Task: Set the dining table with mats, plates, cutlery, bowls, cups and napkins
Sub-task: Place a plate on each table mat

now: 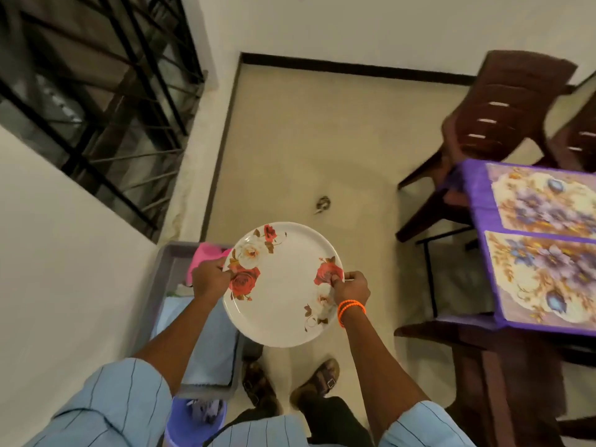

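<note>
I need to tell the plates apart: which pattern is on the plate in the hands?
White plate with red and white roses near two edges; head view.

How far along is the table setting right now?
Early. Done: two floral mats lie on the purple-covered table, with nothing on the parts in view. In hand: a rose-patterned plate, gripped at its rim by the left hand and right hand, not yet over the table. Left: placing plates, cutlery, bowls, cups and napkins; a grey crate beside the person holds cloths.
</note>
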